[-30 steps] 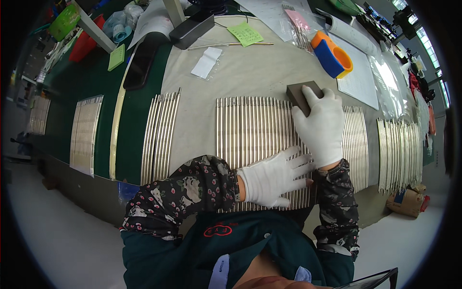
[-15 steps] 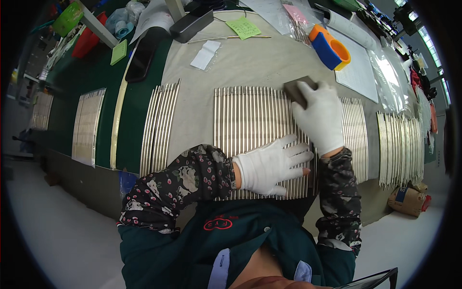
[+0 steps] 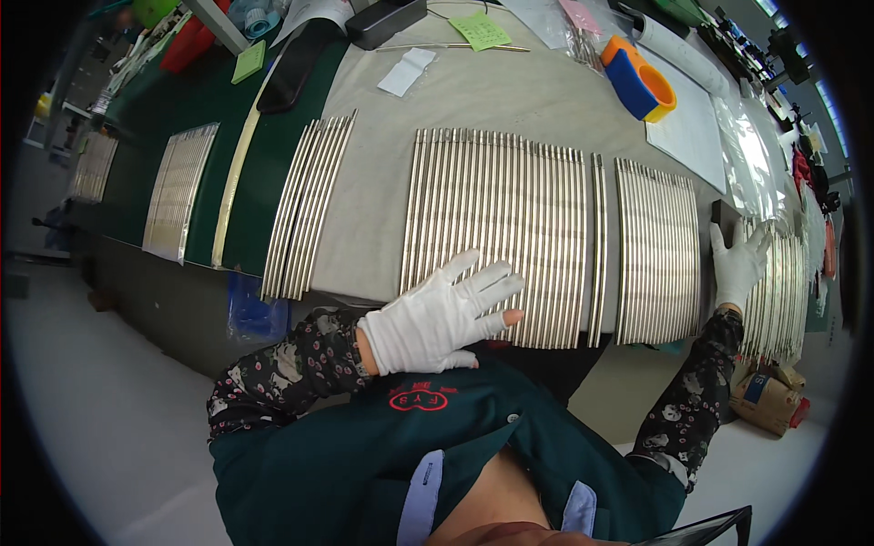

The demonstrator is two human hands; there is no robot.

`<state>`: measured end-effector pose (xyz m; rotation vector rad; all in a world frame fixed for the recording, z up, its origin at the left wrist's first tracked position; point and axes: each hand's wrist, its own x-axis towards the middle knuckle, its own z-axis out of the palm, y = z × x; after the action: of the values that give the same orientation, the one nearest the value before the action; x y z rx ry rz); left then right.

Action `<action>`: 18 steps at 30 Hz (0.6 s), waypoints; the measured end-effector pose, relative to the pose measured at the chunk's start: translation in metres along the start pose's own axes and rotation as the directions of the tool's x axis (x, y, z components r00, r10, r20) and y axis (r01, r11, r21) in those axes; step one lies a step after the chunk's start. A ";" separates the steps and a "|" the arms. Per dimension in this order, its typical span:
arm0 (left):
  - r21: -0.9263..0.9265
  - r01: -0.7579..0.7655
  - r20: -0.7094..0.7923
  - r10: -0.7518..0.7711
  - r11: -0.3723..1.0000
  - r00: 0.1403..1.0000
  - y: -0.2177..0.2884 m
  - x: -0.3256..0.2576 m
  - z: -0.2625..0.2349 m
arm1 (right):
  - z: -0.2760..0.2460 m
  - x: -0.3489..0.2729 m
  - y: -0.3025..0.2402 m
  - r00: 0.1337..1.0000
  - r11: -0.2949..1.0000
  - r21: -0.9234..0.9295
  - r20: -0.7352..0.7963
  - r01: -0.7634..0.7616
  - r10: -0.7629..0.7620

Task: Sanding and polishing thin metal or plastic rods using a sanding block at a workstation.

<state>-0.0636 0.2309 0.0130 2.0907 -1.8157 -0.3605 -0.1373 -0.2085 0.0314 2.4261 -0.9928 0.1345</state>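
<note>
In white gloves with a bare fingertip showing on the left one, both my hands are on or over the bench. My left hand (image 3: 428,318) lies open, fingers spread, across the lower part of a wide row of thin silvery metal rods (image 3: 496,218). Far to the right, my right hand (image 3: 739,266) has its fingers apart over the left edge of a bundle of rods (image 3: 778,291). A dark brown block (image 3: 725,215) sits by its fingertips; whether they touch it is unclear. Between the hands lie a narrow strip of rods (image 3: 597,250) and another row of rods (image 3: 657,255).
To the left are a slanted group of rods (image 3: 309,209), a wrapped bundle (image 3: 182,196) and a black phone (image 3: 296,73). Toward the back stand an orange and blue tape dispenser (image 3: 640,82), sticky notes (image 3: 481,31) and a small white packet (image 3: 407,72).
My right hand and the dark block have moved right, from the wide row's top edge to the far-right bundle. My left hand has slid left and toward me. The narrow strip now shows apart.
</note>
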 end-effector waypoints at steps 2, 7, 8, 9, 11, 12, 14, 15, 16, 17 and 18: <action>0.020 0.023 0.000 -0.023 1.000 1.000 -0.004 -0.010 -0.002 | -0.001 -0.008 0.007 0.923 0.970 -0.001 -0.307 0.242 -0.231; 0.058 0.106 0.010 -0.107 0.993 0.994 -0.007 -0.038 -0.008 | -0.018 -0.071 -0.038 0.672 0.492 0.496 -0.295 0.715 -0.679; 0.059 0.086 0.019 -0.088 0.995 0.996 -0.012 -0.040 -0.009 | -0.013 -0.076 -0.039 0.682 0.487 0.512 -0.318 0.708 -0.658; 0.051 0.068 0.019 -0.069 0.996 0.997 -0.015 -0.042 -0.009 | -0.011 -0.080 -0.039 0.692 0.481 0.527 -0.340 0.701 -0.636; 0.013 0.049 -0.036 -0.049 0.999 0.998 -0.020 -0.045 -0.007 | -0.022 -0.082 -0.048 0.659 0.428 0.524 -0.412 0.736 -0.629; -0.009 0.043 -0.027 -0.044 0.999 0.999 -0.021 -0.049 -0.004 | -0.030 -0.082 -0.058 0.646 0.406 0.539 -0.390 0.738 -0.656; -0.038 0.060 -0.120 -0.064 0.997 0.991 -0.020 -0.051 -0.005 | -0.049 -0.089 -0.083 0.631 0.378 0.563 -0.362 0.735 -0.686; -0.071 0.085 -0.214 -0.099 0.994 0.972 -0.021 -0.051 -0.006 | -0.058 -0.094 -0.097 0.622 0.358 0.578 -0.359 0.734 -0.696; -0.070 0.126 -0.279 -0.140 0.990 0.950 -0.022 -0.050 -0.006 | -0.058 -0.102 -0.110 0.602 0.357 0.541 -0.388 0.762 -0.697; -0.058 0.145 -0.338 -0.156 0.988 0.928 -0.028 -0.049 -0.008 | -0.066 -0.106 -0.116 0.608 0.322 0.593 -0.376 0.738 -0.700; -0.076 0.190 -0.372 -0.205 0.979 0.905 -0.031 -0.047 -0.010 | -0.067 -0.109 -0.116 0.591 0.313 0.582 -0.381 0.751 -0.711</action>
<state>-0.0381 0.2818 0.0073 2.1448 -1.3694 -0.0316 -0.1307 -0.0373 0.0103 3.2904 0.4437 0.2858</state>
